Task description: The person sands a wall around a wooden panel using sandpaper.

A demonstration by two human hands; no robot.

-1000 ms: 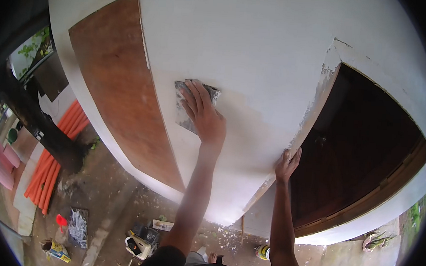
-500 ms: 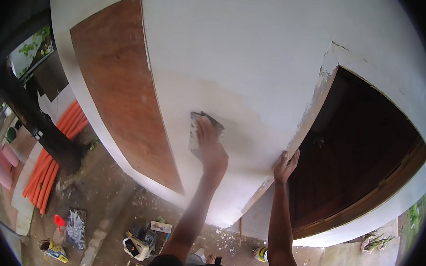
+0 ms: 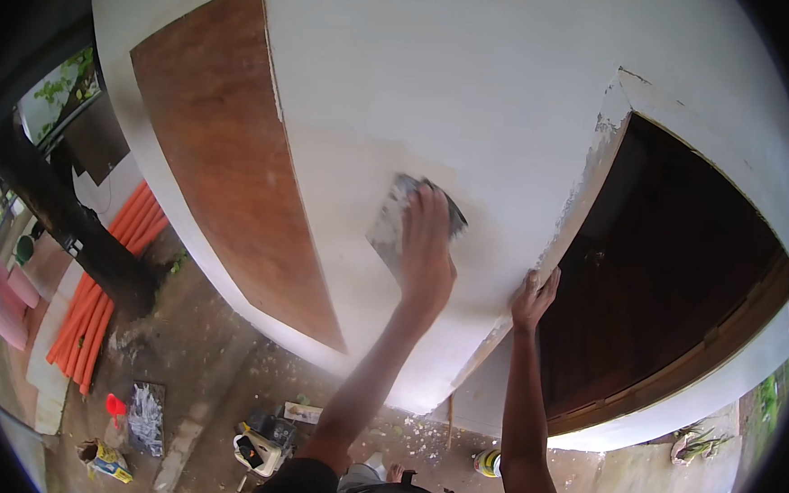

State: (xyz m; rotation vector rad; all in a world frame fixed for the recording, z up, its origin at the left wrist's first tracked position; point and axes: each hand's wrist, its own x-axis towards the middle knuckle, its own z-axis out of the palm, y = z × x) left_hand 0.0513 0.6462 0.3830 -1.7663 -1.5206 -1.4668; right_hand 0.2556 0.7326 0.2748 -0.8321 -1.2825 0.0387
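Note:
My left hand point(image 3: 428, 244) presses a sheet of sandpaper point(image 3: 387, 228) against the white wall point(image 3: 422, 86). The sheet is grey, smeared with white dust, and its dark edge curls up beside my fingers. Beneath and around it lies a faint beige patch on the wall. My right hand point(image 3: 533, 298) grips the edge of the wall opening point(image 3: 569, 226), its fingers bent over the chipped, flaking corner. A dark window panel point(image 3: 663, 281) fills the opening to its right. Left of the sandpaper is a brown wooden panel point(image 3: 228, 155) set in the wall.
Orange pipes point(image 3: 92, 318) lie beside a tree trunk point(image 3: 80, 218) at left. On the ground are a white-smeared board point(image 3: 146, 419), a red object point(image 3: 115, 406), a yellow bag point(image 3: 106, 459), a pale container point(image 3: 255, 453) and a paint can point(image 3: 488, 462).
My left hand has slid the sandpaper up and to the right across the wall. The right hand keeps its hold on the edge. The view has shifted slightly.

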